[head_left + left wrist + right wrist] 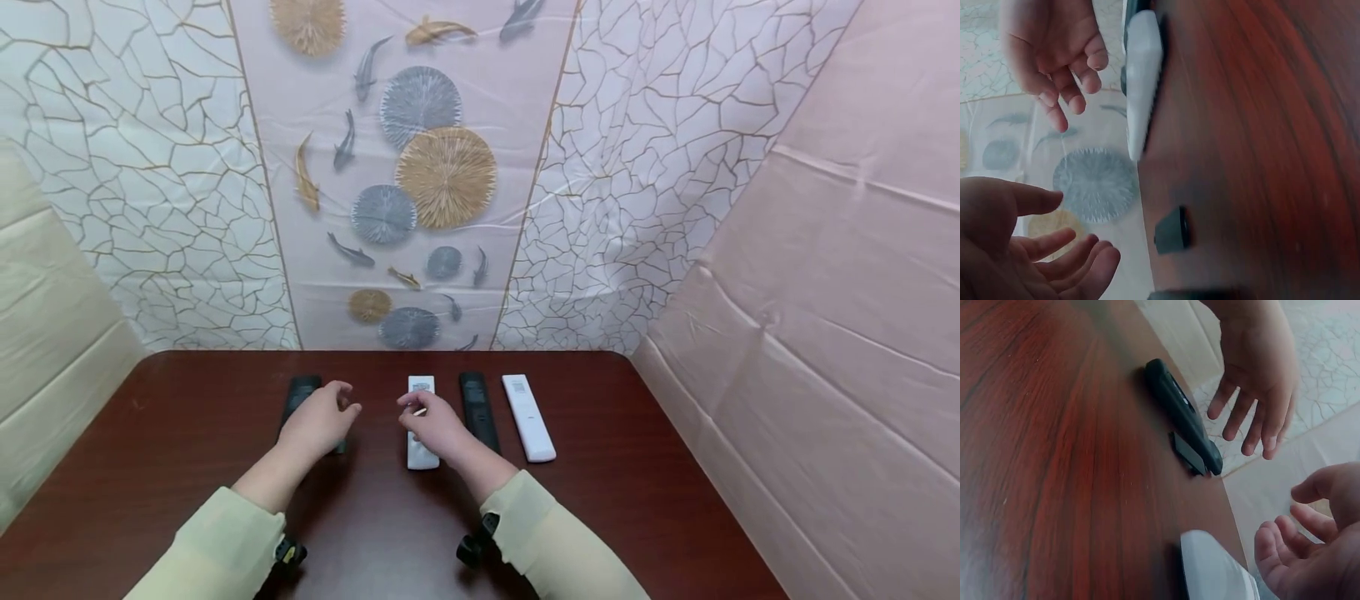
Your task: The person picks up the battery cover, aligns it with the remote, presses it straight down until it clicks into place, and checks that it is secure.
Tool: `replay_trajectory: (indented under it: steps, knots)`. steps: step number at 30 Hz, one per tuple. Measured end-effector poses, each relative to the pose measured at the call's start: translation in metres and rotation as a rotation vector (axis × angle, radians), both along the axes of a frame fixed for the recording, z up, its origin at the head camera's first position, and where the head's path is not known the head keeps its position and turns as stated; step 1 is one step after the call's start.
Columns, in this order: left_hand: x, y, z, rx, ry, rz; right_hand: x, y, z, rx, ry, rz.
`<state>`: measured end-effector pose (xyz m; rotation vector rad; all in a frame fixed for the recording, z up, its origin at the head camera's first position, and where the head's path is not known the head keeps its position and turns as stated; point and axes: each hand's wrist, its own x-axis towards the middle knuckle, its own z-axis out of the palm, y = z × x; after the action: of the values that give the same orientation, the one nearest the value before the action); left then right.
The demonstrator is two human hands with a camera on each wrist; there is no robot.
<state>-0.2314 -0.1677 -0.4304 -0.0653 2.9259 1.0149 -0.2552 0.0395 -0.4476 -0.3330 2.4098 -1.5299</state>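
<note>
My left hand (318, 422) hovers over a black remote control (302, 390) at the left, with loosely bent fingers and nothing in them. A small flat black piece (1186, 453) lies beside that remote in the right wrist view. Over a white remote control (422, 457) in the middle hangs my right hand (435, 425), its fingers relaxed and partly hiding the remote. In the left wrist view the left hand (1041, 244) and right hand (1060, 50) face each other, both above the table and holding nothing. The white remote (1145, 75) lies beyond them.
A second black remote (478, 408) lies right of the middle white one, partly behind my right forearm. Farther right is another white remote (528, 417). The dark red wooden table (390, 542) ends at a patterned cloth wall (405, 250).
</note>
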Motion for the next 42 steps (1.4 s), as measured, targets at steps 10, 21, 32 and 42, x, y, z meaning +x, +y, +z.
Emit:
replay_trajectory:
  steps: [10,21,32,42]
  knots:
    - [-0.003,-0.023,-0.010,-0.258,-0.019,0.059,0.003,-0.044,-0.003,0.292,0.135,0.179]
    - [-0.008,-0.045,-0.012,-0.266,-0.176,0.076,0.008,-0.082,-0.005,0.515,0.102,0.140]
    - [-0.025,-0.052,-0.016,-0.258,-0.270,0.082,0.001,-0.098,-0.004,0.596,0.034,0.128]
    - [-0.025,-0.055,-0.015,-0.233,-0.266,0.084,-0.004,-0.110,-0.007,0.705,0.046,0.141]
